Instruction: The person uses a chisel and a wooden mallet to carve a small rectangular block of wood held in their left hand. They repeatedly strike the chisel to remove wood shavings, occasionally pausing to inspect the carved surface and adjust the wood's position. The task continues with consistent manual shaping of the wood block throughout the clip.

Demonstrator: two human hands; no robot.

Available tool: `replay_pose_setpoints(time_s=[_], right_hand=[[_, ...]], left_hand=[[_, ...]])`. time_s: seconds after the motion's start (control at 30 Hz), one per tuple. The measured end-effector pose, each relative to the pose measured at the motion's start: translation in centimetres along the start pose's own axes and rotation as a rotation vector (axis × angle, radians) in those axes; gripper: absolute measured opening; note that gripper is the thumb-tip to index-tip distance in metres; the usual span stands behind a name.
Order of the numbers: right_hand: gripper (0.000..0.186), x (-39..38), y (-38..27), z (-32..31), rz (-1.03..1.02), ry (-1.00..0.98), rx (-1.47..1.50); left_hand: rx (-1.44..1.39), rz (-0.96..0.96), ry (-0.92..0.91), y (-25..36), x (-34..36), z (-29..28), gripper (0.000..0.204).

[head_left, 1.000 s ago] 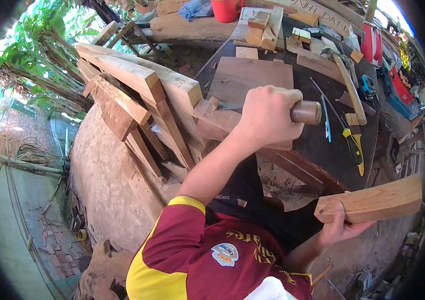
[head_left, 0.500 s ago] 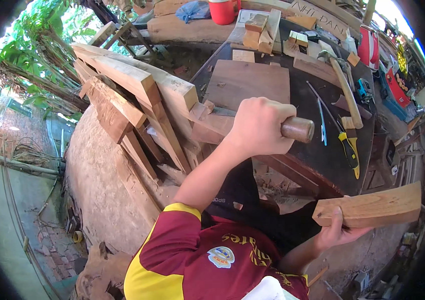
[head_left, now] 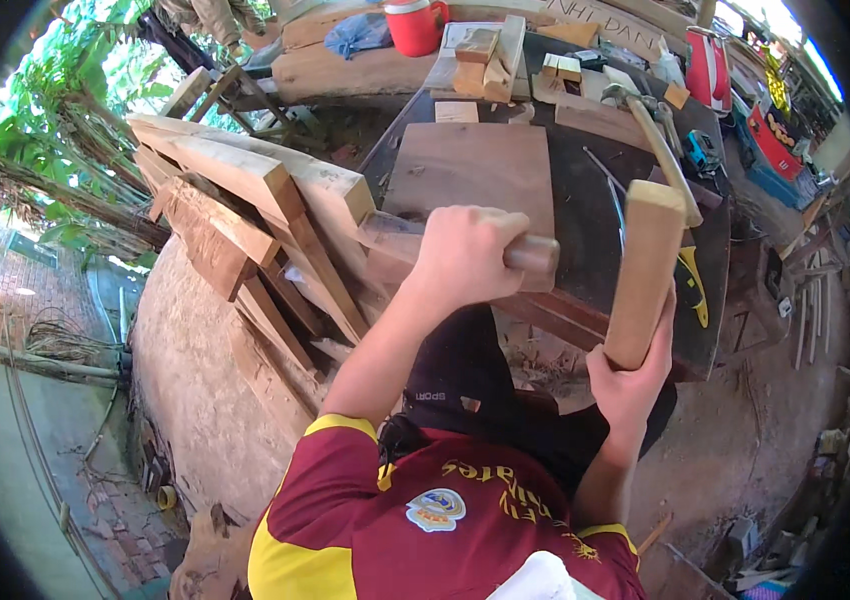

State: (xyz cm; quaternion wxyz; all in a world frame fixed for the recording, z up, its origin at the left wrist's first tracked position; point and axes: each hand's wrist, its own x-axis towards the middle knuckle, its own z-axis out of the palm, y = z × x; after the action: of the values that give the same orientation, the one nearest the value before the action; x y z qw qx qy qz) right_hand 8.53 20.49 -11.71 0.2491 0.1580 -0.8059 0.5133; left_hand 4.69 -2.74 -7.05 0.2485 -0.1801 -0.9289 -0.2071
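My left hand [head_left: 467, 258] is closed around the wooden handle of a chisel [head_left: 536, 255], its butt end sticking out to the right. The flat blade reaches left toward the end of a pale timber beam [head_left: 340, 188]; whether its edge touches the wood I cannot tell. To the right, my right hand [head_left: 635, 375] grips the lower end of a thick wooden block [head_left: 648, 275], which stands nearly upright, apart from the handle. Beneath the upper beams, more wooden pieces [head_left: 320, 265] slant down beside my left forearm.
A dark table [head_left: 585, 215] carries a brown board [head_left: 475, 170], a hammer [head_left: 667, 150], a yellow-black handled tool [head_left: 692, 285] and small wood pieces. At the back stand a red jug [head_left: 415, 28] and a blue plastic bag [head_left: 358, 35]. Another person's legs [head_left: 215, 15] show at the far left.
My right hand has raised the wooden block from low on the right, turning it from level to nearly upright. My left hand with the chisel appears lower and farther left; the whole view has shifted somewhat.
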Motion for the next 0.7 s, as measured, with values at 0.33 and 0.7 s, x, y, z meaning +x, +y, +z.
replay_pose_setpoints(time_s=[0.33,0.7], right_hand=[[0.071,5.3,-1.2,-0.4,-0.01,-0.36,-0.354],[0.042,9.5,-0.2,6.3,-0.453,-0.367,-0.565]], left_hand=[[-0.494,0.519,-0.692,12.6,-9.0,2.0,0.021],[-0.188,0.275,-1.142,11.9,-14.6,12.4,0.019]])
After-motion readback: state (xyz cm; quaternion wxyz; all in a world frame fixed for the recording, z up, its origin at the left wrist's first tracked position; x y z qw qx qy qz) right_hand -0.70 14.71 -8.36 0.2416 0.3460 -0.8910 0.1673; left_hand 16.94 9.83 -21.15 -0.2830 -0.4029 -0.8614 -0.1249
